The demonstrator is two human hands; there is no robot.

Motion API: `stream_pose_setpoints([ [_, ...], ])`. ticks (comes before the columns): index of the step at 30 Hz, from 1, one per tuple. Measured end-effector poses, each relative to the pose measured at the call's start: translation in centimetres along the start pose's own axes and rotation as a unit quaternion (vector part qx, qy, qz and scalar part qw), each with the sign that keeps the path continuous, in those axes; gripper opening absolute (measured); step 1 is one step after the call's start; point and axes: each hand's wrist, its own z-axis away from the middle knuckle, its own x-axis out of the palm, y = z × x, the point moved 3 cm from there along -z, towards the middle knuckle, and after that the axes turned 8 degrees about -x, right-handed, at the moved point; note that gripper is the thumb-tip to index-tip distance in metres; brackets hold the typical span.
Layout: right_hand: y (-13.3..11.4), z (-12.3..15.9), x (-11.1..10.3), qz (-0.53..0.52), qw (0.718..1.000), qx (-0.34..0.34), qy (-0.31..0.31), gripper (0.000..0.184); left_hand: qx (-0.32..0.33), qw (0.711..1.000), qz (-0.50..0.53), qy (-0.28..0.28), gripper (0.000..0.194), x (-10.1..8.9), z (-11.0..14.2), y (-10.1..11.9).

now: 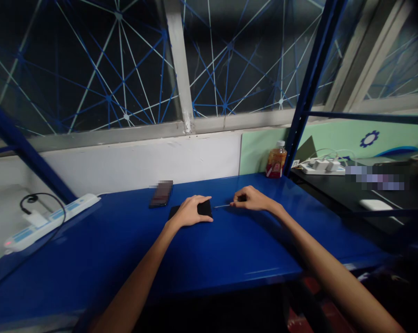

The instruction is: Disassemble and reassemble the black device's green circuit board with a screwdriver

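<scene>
A flat black rectangular object [205, 208] lies on the blue table [209, 254]; its exact kind is not clear. My left hand [189, 212] reaches over it from above, thumb along the near edge and fingers along the far edge, hiding its middle. To the right, my right hand [252, 199] is closed, pinching a thin, pale, rod-like tool [223, 206]. The rod points left, its tip close to the black object's right end; whether they touch I cannot tell. Behind my left hand rests a dark phone [162, 194], partly blurred out.
A white power strip [56, 222] with a plugged-in charger and black cable lies at the left. An orange-red drink bottle [276, 160] stands at the back right, beside a blue metal post [301, 111]. A black desk with another power strip [325, 166] adjoins on the right.
</scene>
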Motion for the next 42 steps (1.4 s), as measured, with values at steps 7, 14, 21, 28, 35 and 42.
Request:
stream_pose_setpoints([
  [7,-0.8,-0.1,0.2,-0.054,0.998,-0.018,0.0,0.038,0.006,0.999,0.034,0.017,0.074,-1.1,0.1,0.1],
  [14,-1.1,0.0,0.3,-0.065,0.997,-0.029,-0.004,0.04,0.015,0.998,0.045,0.032,0.073,-1.5,0.3,0.4],
  [21,-1.0,0.0,0.4,-0.064,0.998,-0.026,-0.004,0.039,0.01,0.999,0.041,0.024,0.072,-1.4,0.2,0.3],
  [28,-1.1,0.0,0.4,-0.058,0.998,-0.017,-0.012,0.039,0.004,0.999,0.039,0.014,0.074,-1.3,0.1,0.2],
  [35,-1.6,0.2,0.0,-0.046,0.999,-0.015,0.001,0.04,0.009,0.999,0.034,0.023,0.072,-1.1,0.1,0.2],
  [42,-0.7,0.1,0.5,-0.014,0.999,-0.015,-0.032,0.042,0.002,0.999,0.029,0.022,0.076,-0.8,0.1,-0.3],
])
